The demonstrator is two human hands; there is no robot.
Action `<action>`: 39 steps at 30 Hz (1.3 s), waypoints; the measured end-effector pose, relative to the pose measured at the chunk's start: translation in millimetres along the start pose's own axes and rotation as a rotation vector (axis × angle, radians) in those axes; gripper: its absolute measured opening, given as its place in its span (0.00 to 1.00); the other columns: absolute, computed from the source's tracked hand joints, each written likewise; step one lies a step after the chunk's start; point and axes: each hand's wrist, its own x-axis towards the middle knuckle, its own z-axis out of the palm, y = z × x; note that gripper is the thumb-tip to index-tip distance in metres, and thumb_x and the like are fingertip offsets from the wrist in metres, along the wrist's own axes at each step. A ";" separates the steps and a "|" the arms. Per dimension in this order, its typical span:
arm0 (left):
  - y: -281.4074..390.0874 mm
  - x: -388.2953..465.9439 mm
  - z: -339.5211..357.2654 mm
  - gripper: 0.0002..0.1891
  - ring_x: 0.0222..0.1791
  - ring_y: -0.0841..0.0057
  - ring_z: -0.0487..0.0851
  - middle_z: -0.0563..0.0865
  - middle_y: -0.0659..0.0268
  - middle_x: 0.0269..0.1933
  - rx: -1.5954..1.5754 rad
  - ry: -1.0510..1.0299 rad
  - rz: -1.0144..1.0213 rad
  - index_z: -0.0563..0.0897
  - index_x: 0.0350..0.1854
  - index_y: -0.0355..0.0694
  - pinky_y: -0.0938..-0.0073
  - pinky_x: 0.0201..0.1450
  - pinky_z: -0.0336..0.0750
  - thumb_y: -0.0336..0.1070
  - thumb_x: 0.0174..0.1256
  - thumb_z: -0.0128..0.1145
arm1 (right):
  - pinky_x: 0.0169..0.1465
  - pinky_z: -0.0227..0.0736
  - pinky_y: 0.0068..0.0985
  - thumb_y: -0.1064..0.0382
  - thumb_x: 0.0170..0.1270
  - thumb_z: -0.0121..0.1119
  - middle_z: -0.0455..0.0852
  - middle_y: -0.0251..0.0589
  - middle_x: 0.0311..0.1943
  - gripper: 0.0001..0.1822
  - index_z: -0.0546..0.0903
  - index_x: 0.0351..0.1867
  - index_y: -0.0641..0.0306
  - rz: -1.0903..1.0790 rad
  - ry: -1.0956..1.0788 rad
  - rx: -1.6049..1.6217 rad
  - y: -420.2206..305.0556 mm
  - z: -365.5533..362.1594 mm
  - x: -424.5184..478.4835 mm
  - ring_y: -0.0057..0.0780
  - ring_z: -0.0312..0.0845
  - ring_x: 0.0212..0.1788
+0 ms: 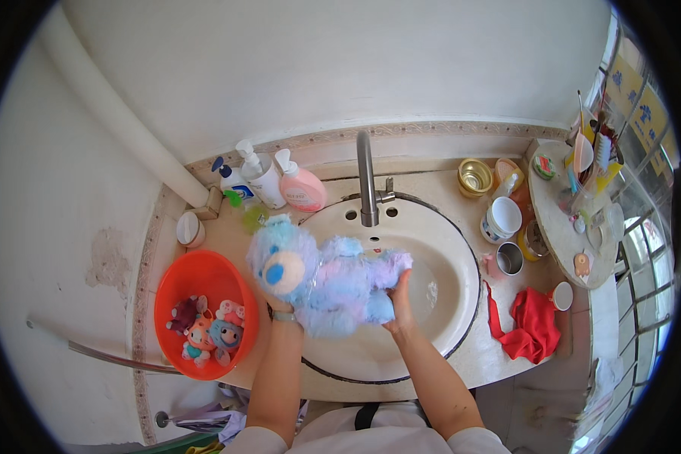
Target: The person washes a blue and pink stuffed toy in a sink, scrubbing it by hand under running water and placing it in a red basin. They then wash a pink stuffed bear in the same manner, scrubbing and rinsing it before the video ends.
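Observation:
A fluffy pastel blue and pink plush bear (337, 278) lies sideways in the air over the left part of a white oval sink (374, 369), its head to the left. My left hand (279, 305) supports it beneath the head and is mostly hidden by the fur. Around the bear's feet at its other end, my right hand (400, 303) has its grip. A metal faucet (367, 181) rises behind the sink. Left of the bear, a red-orange plastic basin (170, 284) holds several small plush toys (210, 332).
Pump bottles (302, 190) and a green spray bottle (254, 217) stand at the back left, near a white cup (190, 230). On the right are a gold bowl (475, 177), a white tub (504, 217), a metal-lined mug (509, 259), a red cloth (530, 329) and a cluttered raised shelf (556, 210).

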 end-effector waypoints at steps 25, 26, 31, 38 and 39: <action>-12.8 -41.4 -38.4 0.29 0.41 0.68 0.79 0.79 0.63 0.47 -0.636 -0.155 -0.435 0.70 0.54 0.42 0.68 0.37 0.77 0.59 0.58 0.43 | 0.52 0.65 0.25 0.62 0.52 0.54 0.75 0.36 0.44 0.22 0.69 0.50 0.66 -0.287 0.105 0.070 11.4 -5.8 0.9 0.26 0.70 0.47; -2.7 -41.9 -13.9 0.28 0.31 0.71 0.80 0.80 0.65 0.43 -0.624 0.089 -0.485 0.72 0.51 0.42 0.73 0.25 0.76 0.60 0.58 0.43 | 0.53 0.65 0.25 0.61 0.53 0.53 0.75 0.36 0.45 0.23 0.69 0.51 0.66 -0.198 0.096 0.029 6.9 -12.3 -3.5 0.26 0.69 0.48; 11.0 -52.4 27.4 0.27 0.53 0.61 0.71 0.76 0.58 0.52 -0.784 0.497 -0.617 0.73 0.51 0.38 0.54 0.57 0.64 0.54 0.55 0.52 | 0.56 0.61 0.27 0.48 0.59 0.53 0.71 0.44 0.51 0.34 0.59 0.60 0.68 -0.158 0.054 -0.497 -22.4 -11.4 -26.5 0.30 0.66 0.54; -49.4 -45.4 -38.9 0.26 0.56 0.59 0.69 0.74 0.56 0.55 -0.836 0.816 -0.626 0.72 0.52 0.35 0.52 0.60 0.61 0.48 0.56 0.52 | 0.55 0.64 0.29 0.46 0.56 0.56 0.72 0.52 0.53 0.29 0.72 0.52 0.65 -0.222 0.254 -1.322 -49.3 -54.8 -71.1 0.41 0.68 0.55; -51.5 -43.0 -50.8 0.26 0.56 0.59 0.69 0.74 0.55 0.55 -0.798 0.817 -0.618 0.72 0.53 0.35 0.52 0.61 0.60 0.48 0.56 0.52 | 0.53 0.66 0.30 0.48 0.54 0.58 0.75 0.52 0.49 0.26 0.74 0.49 0.66 -0.324 0.349 -1.435 -65.6 -55.4 -85.6 0.42 0.71 0.52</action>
